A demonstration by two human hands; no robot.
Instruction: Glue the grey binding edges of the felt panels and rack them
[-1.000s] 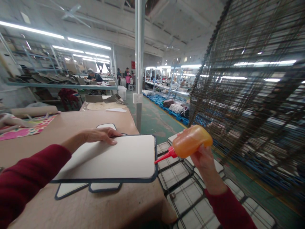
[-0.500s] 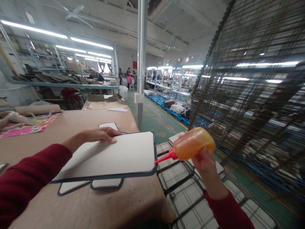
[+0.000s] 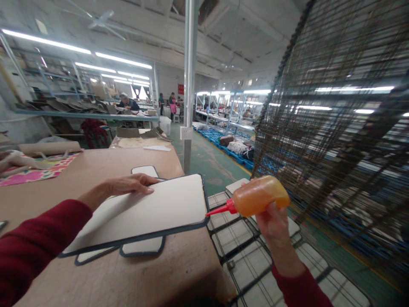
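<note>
My left hand point(image 3: 134, 184) grips the far edge of a white rectangular panel point(image 3: 159, 209) with dark blue edging, thumb on top. The panel is tilted above the table. In my right hand point(image 3: 271, 219) is a squeeze bottle point(image 3: 260, 196) of amber liquid, lying nearly level. Its red nozzle point(image 3: 220, 209) points left, and the tip meets the panel's near right corner at the edging. Beneath the panel, similar smaller edged pieces point(image 3: 143, 246) lie on the table, partly covered.
The brown table point(image 3: 153, 277) ends at the right beside a wire rack point(image 3: 243, 256) bearing several edged panels. A tall wire mesh point(image 3: 319, 106) leans at the right. Behind the table stands a metal post point(image 3: 188, 85). Patterned fabric point(image 3: 41, 168) lies at left; other people work farther back.
The panel has tilted slightly, its left end lower and nearer me. My left hand has shifted a little left with it. The nozzle tip has moved slightly up and left along the corner.
</note>
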